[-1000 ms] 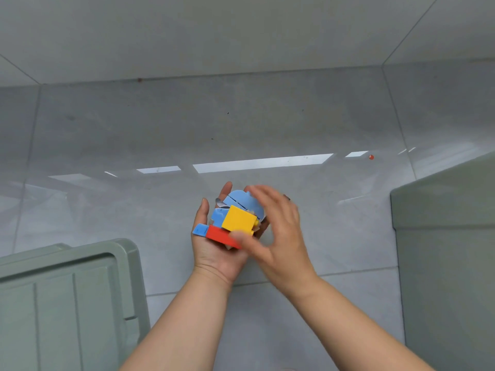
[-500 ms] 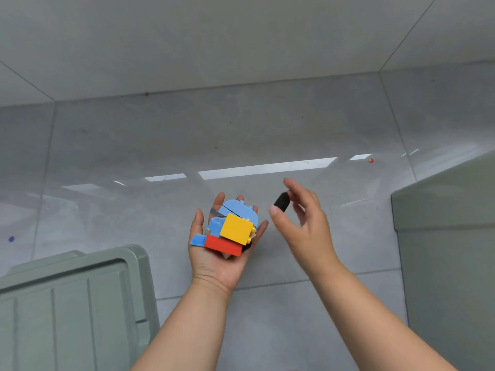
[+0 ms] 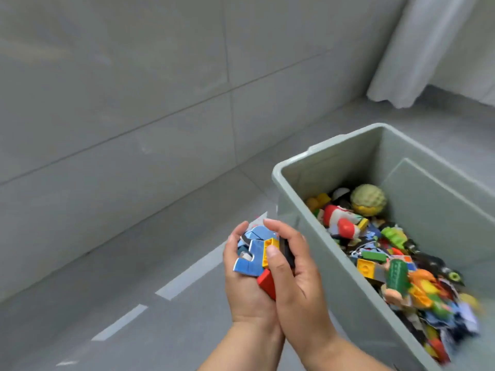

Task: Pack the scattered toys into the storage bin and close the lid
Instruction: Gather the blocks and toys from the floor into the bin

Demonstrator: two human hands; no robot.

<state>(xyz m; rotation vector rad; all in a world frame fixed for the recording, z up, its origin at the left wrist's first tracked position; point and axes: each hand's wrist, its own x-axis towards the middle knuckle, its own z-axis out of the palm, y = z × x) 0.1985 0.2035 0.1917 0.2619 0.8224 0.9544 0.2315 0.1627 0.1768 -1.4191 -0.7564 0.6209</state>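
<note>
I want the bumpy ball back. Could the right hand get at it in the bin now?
Likely not yet: the right hand and left hand both cup the toy bricks. The open storage bin leaves the ball uncovered.

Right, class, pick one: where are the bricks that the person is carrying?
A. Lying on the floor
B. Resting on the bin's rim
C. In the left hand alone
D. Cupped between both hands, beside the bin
D: the left hand and right hand curl round the bricks together, just outside the wall of the bin.
</note>
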